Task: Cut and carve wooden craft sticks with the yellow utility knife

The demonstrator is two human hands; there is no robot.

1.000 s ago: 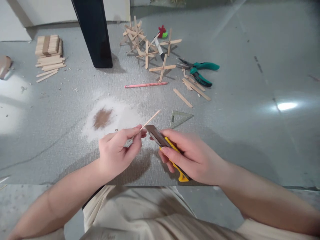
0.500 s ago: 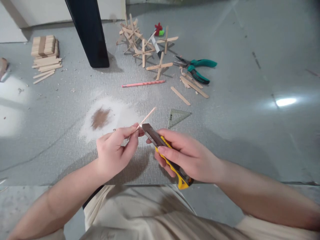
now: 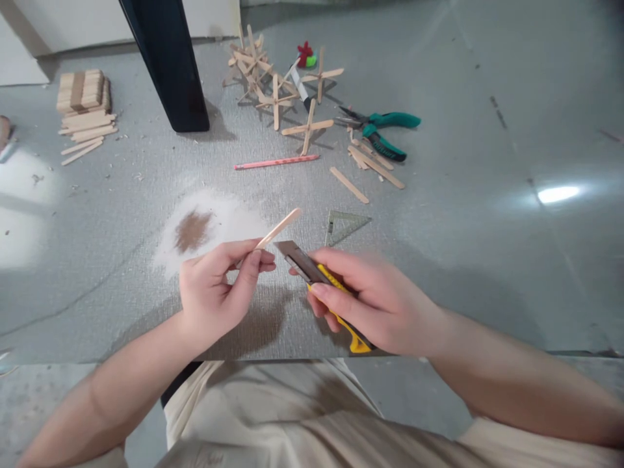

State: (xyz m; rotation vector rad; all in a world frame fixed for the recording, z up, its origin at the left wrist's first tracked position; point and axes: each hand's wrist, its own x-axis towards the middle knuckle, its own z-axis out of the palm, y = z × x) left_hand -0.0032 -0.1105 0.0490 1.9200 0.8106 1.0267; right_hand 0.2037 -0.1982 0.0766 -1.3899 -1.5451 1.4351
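Between its thumb and fingers my left hand [image 3: 219, 283] pinches a wooden craft stick [image 3: 281, 226], whose rounded end points up and to the right. My right hand [image 3: 370, 299] is wrapped round a yellow and black utility knife [image 3: 331, 284]. The knife's blade is out and its tip sits just right of the stick, with a small gap between them. Both hands are above the near edge of the table. A clear set square [image 3: 347, 227] lies beyond my right hand, and a brown patch of dust [image 3: 194, 231] on a white smear lies beyond my left.
Crossed-stick pieces [image 3: 308, 127] cluster at the back, near a white marker [image 3: 299, 88]. Green-handled pliers [image 3: 385, 133] lie beside loose sticks [image 3: 375, 166]. A pink pencil [image 3: 277, 162] is in the middle. At left are stacked sticks [image 3: 82, 91] and a dark upright object [image 3: 178, 71].
The knife blade has come away from the stick. My left hand has shifted slightly left, and the stick has turned so its flat face shows more.
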